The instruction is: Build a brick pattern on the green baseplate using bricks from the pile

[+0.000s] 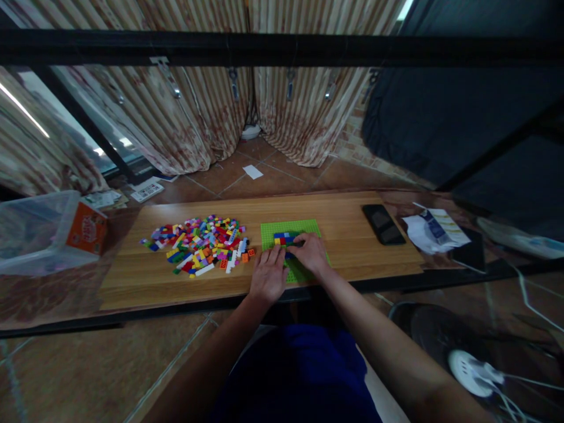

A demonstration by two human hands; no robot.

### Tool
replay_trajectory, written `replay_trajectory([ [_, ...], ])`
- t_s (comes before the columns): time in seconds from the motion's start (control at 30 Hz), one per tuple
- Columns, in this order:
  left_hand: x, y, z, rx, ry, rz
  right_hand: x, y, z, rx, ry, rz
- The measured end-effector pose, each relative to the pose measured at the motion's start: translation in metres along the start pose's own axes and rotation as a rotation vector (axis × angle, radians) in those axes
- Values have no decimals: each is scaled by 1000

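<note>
A green baseplate (308,226) lies on the wooden board (343,247) in front of me. A small cluster of blue, red and yellow bricks (284,238) sits on the plate. My left hand (268,275) rests flat on the plate's left edge, fingers stretched toward the cluster. My right hand (311,251) is curled over the plate beside the cluster, fingertips pressed on a brick there; what it holds, if anything, is hidden. A pile of several loose coloured bricks (200,242) lies to the left of the plate.
A black phone (383,224) lies on the board's right part, with crumpled paper (434,230) beyond it. A clear plastic bin (33,232) and an orange box (87,228) stand at the left. A fan (445,341) sits on the floor at the lower right.
</note>
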State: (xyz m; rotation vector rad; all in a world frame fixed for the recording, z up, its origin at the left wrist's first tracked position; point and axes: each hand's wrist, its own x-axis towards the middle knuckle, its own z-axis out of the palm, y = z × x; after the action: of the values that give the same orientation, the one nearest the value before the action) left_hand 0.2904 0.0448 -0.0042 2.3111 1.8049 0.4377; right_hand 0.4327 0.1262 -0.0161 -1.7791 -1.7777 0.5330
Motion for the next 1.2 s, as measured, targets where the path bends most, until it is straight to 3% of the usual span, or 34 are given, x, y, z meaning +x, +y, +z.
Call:
replay_trajectory([
  [0.47, 3, 0, 0, 7, -30, 31, 0, -7, -3, -36, -23, 33],
  [0.7, 7, 1, -3, 90, -31, 62, 4, -14, -8, -84, -128, 114],
  [0.93, 10, 8, -8, 137, -33, 51, 3, -17, -5, -74, -87, 128],
  [1.1, 10, 3, -10, 73, 1, 27, 4, 0, -4, 142, -64, 18],
  [1.2, 13, -5, -13, -1, 30, 8, 7, 21, -14, 280, 53, -18],
])
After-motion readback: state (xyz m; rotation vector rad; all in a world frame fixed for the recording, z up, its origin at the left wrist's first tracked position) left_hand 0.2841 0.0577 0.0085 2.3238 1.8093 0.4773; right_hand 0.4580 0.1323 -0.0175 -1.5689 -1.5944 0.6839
